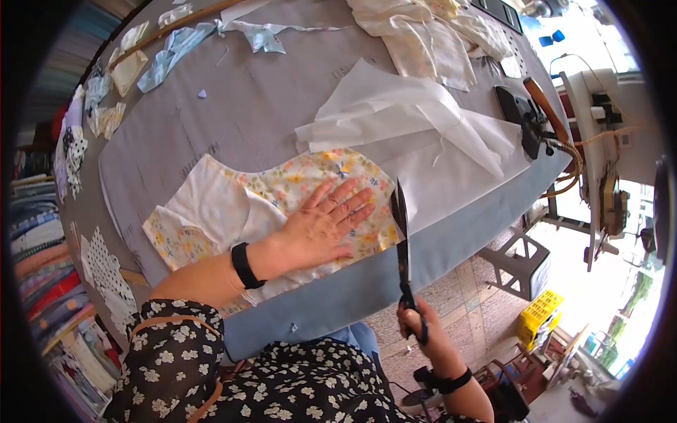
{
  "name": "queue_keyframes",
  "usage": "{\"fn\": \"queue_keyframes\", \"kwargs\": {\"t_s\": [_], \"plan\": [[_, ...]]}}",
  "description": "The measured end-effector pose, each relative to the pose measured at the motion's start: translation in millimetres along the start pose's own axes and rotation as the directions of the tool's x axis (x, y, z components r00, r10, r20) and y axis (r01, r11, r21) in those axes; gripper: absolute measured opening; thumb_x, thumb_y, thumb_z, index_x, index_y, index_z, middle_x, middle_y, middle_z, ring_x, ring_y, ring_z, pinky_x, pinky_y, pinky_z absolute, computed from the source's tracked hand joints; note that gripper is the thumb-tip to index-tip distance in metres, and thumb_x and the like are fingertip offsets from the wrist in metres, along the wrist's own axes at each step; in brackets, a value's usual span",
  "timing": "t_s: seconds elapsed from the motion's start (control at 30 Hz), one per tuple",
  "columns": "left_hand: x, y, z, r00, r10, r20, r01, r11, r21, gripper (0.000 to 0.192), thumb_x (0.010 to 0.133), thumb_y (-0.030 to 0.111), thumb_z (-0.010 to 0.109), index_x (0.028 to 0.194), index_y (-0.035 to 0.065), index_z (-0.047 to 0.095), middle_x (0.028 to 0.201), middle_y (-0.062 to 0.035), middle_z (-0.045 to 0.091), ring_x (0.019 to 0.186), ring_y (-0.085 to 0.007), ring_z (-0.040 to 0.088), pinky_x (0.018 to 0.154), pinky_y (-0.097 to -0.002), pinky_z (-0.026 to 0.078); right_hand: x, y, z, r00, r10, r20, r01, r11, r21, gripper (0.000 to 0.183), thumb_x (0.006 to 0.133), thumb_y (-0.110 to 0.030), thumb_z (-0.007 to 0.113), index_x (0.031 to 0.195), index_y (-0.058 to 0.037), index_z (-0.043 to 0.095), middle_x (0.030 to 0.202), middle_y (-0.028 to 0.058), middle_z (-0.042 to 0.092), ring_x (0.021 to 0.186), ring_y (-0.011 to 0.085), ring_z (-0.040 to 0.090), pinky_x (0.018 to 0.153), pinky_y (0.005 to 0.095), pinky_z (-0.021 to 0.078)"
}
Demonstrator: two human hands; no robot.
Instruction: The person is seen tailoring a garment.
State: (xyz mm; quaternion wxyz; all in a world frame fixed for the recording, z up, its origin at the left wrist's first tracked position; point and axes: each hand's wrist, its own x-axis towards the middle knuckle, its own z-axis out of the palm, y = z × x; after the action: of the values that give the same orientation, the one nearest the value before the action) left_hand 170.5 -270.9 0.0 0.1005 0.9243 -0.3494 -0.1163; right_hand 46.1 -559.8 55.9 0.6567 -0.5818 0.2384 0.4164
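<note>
My left hand (322, 227) lies flat, fingers spread, on a yellow floral cloth piece (275, 182) with its white underside folded up at the left. In my right hand (428, 328), past the table's near edge, are black-handled fabric shears (404, 248). Their long blades point away from me, against the right edge of the floral cloth, and look slightly apart at the tip. Thin white interfacing or paper (386, 111) lies crumpled behind and to the right of the cloth, on the grey table cover (254, 116).
An iron with a wooden handle (529, 116) stands at the table's right end, its cord trailing. Cream fabric (423, 37) is heaped at the back. Light blue scraps (180, 53), a wooden stick (174, 29) and a small chalk piece (202, 94) lie at the back left. A stool (521, 264) stands at right.
</note>
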Motion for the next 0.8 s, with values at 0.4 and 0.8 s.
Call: {"fn": "queue_keyframes", "kwargs": {"t_s": [0.4, 0.8], "plan": [[-0.9, 1.5, -4.4, 1.0, -0.007, -0.004, 0.007, 1.0, -0.018, 0.083, 0.09, 0.066, 0.038, 0.152, 0.0127, 0.025, 0.16, -0.0047, 0.015, 0.148, -0.028, 0.007, 0.119, -0.0498, -0.004, 31.1, -82.2, -87.5, 0.986, 0.029, 0.166, 0.039, 0.921, -0.388, 0.041, 0.083, -0.042, 0.072, 0.094, -0.0065, 0.056, 0.069, -0.0038, 0.048, 0.06, 0.0055, 0.045, 0.053, 0.0207, 0.035], [-3.5, 0.7, 0.3, 1.0, -0.013, 0.011, 0.014, 0.999, -0.051, 0.087, 0.085, 0.064, 0.048, 0.151, 0.0133, 0.025, 0.16, -0.005, 0.015, 0.149, -0.0264, 0.007, 0.119, -0.0479, -0.002, 47.8, -108.5, -91.4, 0.981, 0.041, 0.188, 0.065, 0.85, -0.523, 0.039, 0.085, -0.036, 0.074, 0.092, -0.0019, 0.056, 0.07, -0.0028, 0.047, 0.064, 0.0062, 0.043, 0.054, 0.0238, 0.0352]]}}
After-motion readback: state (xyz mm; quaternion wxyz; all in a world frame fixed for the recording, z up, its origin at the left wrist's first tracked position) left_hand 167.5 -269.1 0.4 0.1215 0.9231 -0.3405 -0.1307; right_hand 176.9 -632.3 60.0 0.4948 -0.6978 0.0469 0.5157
